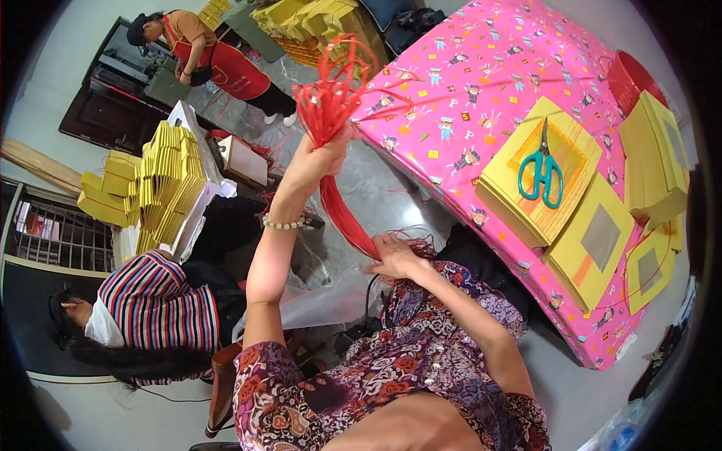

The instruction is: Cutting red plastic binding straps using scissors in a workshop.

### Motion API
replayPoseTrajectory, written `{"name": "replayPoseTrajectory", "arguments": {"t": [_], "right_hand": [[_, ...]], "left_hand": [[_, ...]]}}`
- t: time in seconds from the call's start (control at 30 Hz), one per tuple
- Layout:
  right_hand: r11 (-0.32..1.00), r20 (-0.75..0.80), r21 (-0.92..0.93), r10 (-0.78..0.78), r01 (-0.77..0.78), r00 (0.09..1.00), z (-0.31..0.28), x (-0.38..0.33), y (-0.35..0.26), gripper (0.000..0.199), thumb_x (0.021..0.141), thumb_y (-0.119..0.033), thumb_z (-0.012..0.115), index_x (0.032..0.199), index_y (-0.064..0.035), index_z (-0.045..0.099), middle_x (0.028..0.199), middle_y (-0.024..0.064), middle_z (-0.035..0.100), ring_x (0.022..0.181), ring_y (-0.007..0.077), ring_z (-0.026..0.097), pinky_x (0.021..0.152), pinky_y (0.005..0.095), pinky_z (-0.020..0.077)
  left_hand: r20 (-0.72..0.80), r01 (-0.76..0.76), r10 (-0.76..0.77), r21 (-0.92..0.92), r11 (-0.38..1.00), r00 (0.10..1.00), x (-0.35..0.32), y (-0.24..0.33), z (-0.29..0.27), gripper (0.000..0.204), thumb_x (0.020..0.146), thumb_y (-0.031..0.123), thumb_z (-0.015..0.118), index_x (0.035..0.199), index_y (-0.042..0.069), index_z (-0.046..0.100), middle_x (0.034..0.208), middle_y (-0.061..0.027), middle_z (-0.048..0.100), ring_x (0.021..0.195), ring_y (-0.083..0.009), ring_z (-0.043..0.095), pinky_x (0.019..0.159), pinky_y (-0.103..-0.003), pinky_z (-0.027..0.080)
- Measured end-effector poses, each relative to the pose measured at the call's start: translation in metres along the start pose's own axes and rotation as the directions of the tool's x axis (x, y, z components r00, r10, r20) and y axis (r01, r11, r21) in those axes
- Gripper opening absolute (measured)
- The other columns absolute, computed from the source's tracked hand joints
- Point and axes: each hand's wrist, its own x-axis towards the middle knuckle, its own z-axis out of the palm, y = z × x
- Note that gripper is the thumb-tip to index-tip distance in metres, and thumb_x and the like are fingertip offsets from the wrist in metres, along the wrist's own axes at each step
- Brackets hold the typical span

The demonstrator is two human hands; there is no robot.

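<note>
A long bundle of shiny red strands [344,214] stretches between my two hands. Raised in front of me, my left hand [329,154] is closed tightly round its upper part, and looped ends fan out above the fist. A beaded bracelet circles that wrist. Lower down and closer to my body, my right hand [395,257] is closed round the bundle, with loose thin ends showing past it. Scissors [544,146] with teal handles lie on a stack of yellow paper pieces [519,207] on the table to the right, away from both hands.
The pink patterned table [429,83] has more yellow stacks [590,237] and a red basket [635,81]. Yellow folded pieces [169,180] are piled at left. A person in striped clothing [162,308] sits left; another in a red apron [237,71] stands behind. Clear plastic [320,301] hangs near my lap.
</note>
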Motion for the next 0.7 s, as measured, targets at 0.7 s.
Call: {"name": "replayPoseTrajectory", "arguments": {"t": [0.7], "right_hand": [[0.962, -0.864, -0.273, -0.244, -0.002, 0.441, -0.256, 0.037, -0.023, 0.013, 0.078, -0.019, 0.065, 0.080, -0.0072, 0.064, 0.078, 0.0071, 0.051, 0.077, 0.0250, 0.053, 0.067, 0.0399, 0.0426]], "left_hand": [[-0.014, -0.082, 0.081, -0.131, 0.988, 0.997, 0.000, -0.004, -0.001, 0.022, 0.091, 0.022, 0.056, 0.101, 0.003, 0.056, 0.058, 0.0092, 0.035, 0.046, -0.0013, 0.028, 0.041, -0.020, 0.019]]}}
